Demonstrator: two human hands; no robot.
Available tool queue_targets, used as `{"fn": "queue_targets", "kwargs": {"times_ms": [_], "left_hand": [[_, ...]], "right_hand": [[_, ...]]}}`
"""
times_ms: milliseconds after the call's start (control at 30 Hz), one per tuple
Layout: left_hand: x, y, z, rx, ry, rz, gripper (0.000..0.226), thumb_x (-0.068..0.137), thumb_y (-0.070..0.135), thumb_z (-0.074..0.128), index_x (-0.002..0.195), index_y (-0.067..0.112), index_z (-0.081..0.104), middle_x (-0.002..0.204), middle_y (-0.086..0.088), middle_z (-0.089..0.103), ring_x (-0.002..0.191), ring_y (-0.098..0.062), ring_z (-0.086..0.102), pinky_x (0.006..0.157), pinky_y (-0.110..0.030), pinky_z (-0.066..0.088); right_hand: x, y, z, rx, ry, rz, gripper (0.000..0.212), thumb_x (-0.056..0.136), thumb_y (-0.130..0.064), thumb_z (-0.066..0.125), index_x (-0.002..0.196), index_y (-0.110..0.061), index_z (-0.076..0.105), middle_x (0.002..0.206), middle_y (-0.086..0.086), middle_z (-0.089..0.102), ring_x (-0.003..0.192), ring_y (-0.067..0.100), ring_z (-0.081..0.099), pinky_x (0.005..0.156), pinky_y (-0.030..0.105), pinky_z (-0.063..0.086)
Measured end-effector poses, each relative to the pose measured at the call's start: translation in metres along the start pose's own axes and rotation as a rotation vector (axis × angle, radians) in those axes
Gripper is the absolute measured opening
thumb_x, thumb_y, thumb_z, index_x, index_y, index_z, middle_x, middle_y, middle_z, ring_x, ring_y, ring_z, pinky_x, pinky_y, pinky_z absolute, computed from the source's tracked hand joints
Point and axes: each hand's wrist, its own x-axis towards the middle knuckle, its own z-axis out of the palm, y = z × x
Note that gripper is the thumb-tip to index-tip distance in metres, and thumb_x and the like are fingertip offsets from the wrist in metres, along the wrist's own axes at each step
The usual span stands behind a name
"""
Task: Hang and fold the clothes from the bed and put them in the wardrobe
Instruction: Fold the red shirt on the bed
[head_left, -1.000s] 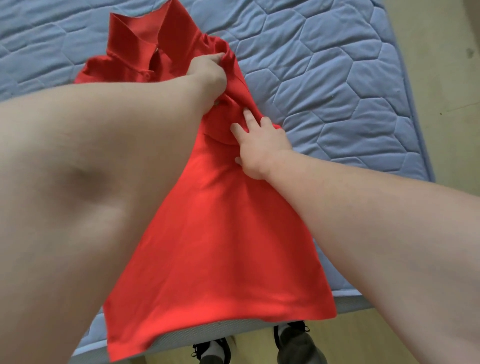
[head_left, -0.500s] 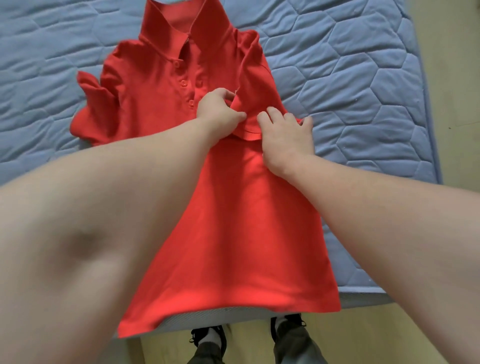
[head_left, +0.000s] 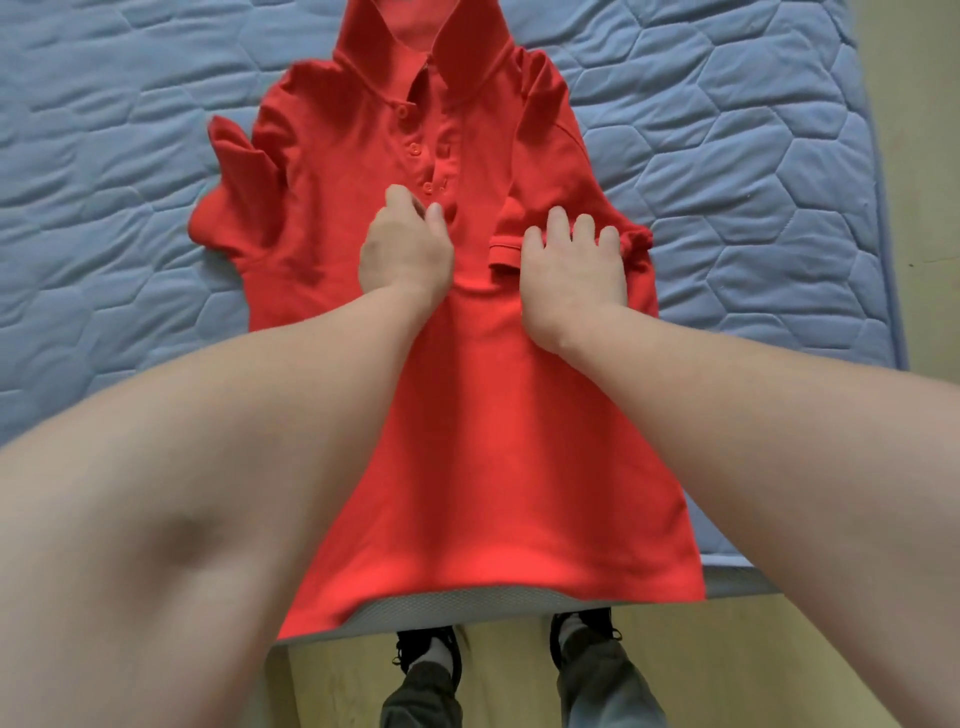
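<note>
A red polo shirt (head_left: 488, 447) lies face up on the blue quilted mattress (head_left: 727, 171), collar at the far end, hem hanging over the near edge. Its right sleeve is folded in over the chest; the left sleeve lies crumpled out to the left. My left hand (head_left: 405, 249) rests on the chest just below the button placket, fingers curled, holding nothing. My right hand (head_left: 571, 265) lies flat with fingers spread on the folded-in sleeve near its cuff.
The mattress's near edge (head_left: 467, 608) runs across the bottom, its right edge along the pale floor (head_left: 930, 156). My two shoes (head_left: 431, 654) stand on the floor just below the near edge. No wardrobe or hanger is in view.
My left hand has let go of the right sleeve and moved left onto the chest. The sleeve now lies folded in and flat under my right hand. The view has shifted so the whole shirt shows.
</note>
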Motion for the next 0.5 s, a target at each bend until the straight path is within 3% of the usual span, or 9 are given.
{"fn": "queue_targets", "kwargs": {"times_ms": [100,233,300,400,500], "left_hand": [[0.009,-0.045,-0.029,0.001,0.192,-0.153,0.027,0.101,0.036,0.048,0.115,0.014,0.054,0.121,-0.012,0.063,0.113,-0.035,0.059,0.091,-0.041,0.042],[0.034,-0.107,-0.057,-0.05,0.308,-0.62,0.04,0.101,0.038,0.05,0.129,0.01,0.049,0.137,-0.013,0.058,0.127,-0.033,0.056,0.102,-0.041,0.041],[0.047,-0.133,-0.064,-0.098,0.273,-0.778,0.053,0.098,0.047,0.053,0.135,0.009,0.046,0.142,-0.014,0.055,0.13,-0.032,0.054,0.106,-0.04,0.039],[0.065,-0.157,-0.072,-0.411,0.136,-0.795,0.074,0.089,0.064,0.058,0.136,0.007,0.052,0.138,-0.013,0.06,0.124,-0.032,0.06,0.105,-0.04,0.047],[0.084,-0.164,-0.086,-0.838,-0.036,-0.738,0.064,0.087,0.052,0.07,0.133,0.009,0.06,0.126,-0.01,0.069,0.105,-0.025,0.07,0.09,-0.039,0.058]], "right_hand": [[-0.004,-0.027,-0.003,0.062,0.069,-0.073,0.052,0.091,-0.017,0.049,0.143,-0.016,0.041,0.154,0.018,0.033,0.133,0.037,0.039,0.103,0.051,0.034],[0.005,-0.083,-0.011,0.184,0.049,-0.212,0.056,0.092,-0.017,0.05,0.146,-0.016,0.037,0.155,0.011,0.033,0.133,0.032,0.04,0.1,0.047,0.038],[0.012,-0.111,-0.015,0.223,0.026,-0.271,0.058,0.094,-0.018,0.049,0.15,-0.015,0.033,0.16,0.008,0.028,0.138,0.03,0.037,0.103,0.047,0.038],[0.026,-0.146,-0.021,0.291,-0.001,-0.31,0.062,0.096,-0.019,0.046,0.155,-0.016,0.027,0.166,0.005,0.02,0.143,0.03,0.032,0.109,0.048,0.035],[0.04,-0.172,-0.027,0.418,-0.034,-0.261,0.063,0.097,-0.023,0.045,0.157,-0.02,0.025,0.167,0.003,0.018,0.145,0.03,0.03,0.113,0.049,0.033]]}}
